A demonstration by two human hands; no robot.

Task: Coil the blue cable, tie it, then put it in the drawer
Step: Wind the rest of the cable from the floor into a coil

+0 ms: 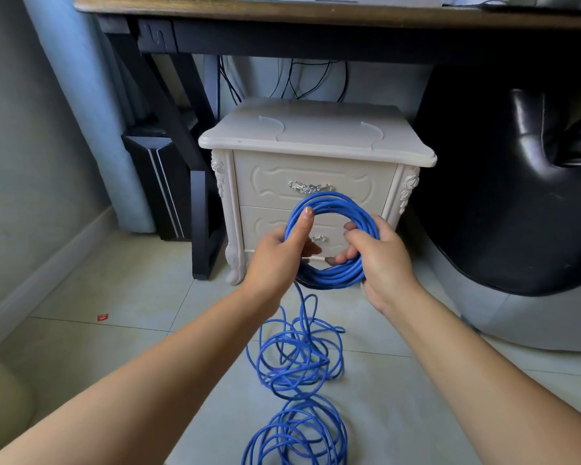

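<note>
At the bottom centre of the frame I am seeing loose cable (296, 427) lying in tangled loops on the floor (114, 330), running up toward my hands. So I am judging that I am midway through coiling: much slack is waiting to be gathered, and tying is not yet due. The next move is calling for drawing another length up and laying it round the coil (332, 241) without letting the loops slip.

At mid-frame my left hand (279, 260) is gripping the coil's left side, fingers closed round the strands and thumb lying up along them. My right hand (383, 260) is curling shut round the right side, its fingers wrapping the bundle.

Just behind, the nightstand (316, 139) is standing under the tabletop (282, 11), both drawers (312, 182) looking closed.
</note>
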